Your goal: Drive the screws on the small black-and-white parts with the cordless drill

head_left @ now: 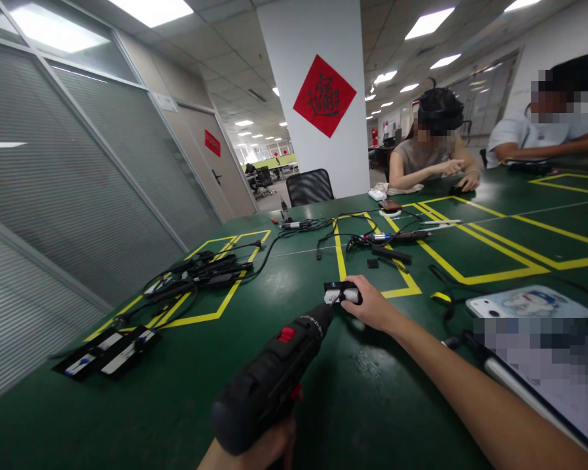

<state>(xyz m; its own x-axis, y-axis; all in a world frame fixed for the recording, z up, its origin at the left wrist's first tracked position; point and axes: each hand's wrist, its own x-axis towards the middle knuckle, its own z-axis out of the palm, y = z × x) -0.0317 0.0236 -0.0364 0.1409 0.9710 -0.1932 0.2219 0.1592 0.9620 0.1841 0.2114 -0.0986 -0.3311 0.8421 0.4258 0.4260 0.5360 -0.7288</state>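
A black power drill (269,375) with red switches points up and to the right, and my left hand (262,447) is wrapped round its grip near the bottom edge. The drill's tip meets the near side of a small black-and-white part (336,296). My right hand (365,303) pinches that part from its right end, just above the green table (382,398). The drill body hides most of my left fingers.
Black cables and adapters (210,271) lie at the left, beside two black strips (110,352). Pen-like tools (387,237) and a small black block (373,264) lie beyond my right hand. A phone (534,301) lies right. Two people sit across the table.
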